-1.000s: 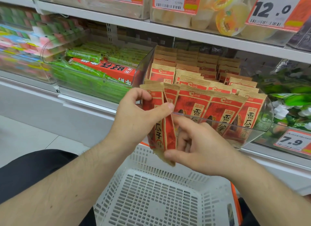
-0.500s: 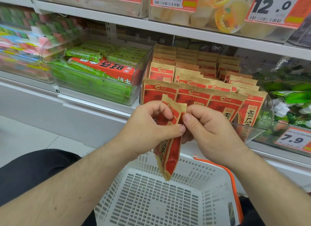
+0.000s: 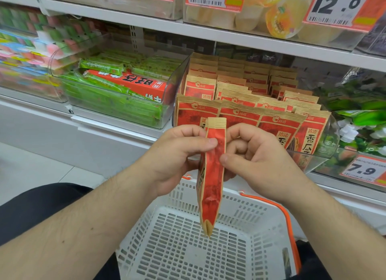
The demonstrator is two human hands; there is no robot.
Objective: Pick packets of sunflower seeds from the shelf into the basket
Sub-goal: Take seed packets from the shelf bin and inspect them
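Red and tan sunflower seed packets (image 3: 213, 175) hang edge-on above the white perforated basket (image 3: 158, 256). My left hand (image 3: 177, 160) pinches them near the top from the left. My right hand (image 3: 257, 160) pinches them from the right with thumb and curled fingers. Behind my hands, a clear shelf bin (image 3: 325, 152) holds several rows of the same packets (image 3: 277, 121) standing upright.
The basket has an orange handle (image 3: 286, 219) on its right side and nothing visible on its floor. A clear bin of green snack packs and a red box (image 3: 127, 85) stands to the left. Price tags (image 3: 363, 171) hang along the shelf edges; white floor lies at left.
Both hands drew the packets out from the bin's front and lowered them towards the basket. The packets turned edge-on, and my right hand shifted from their lower part up to the top.
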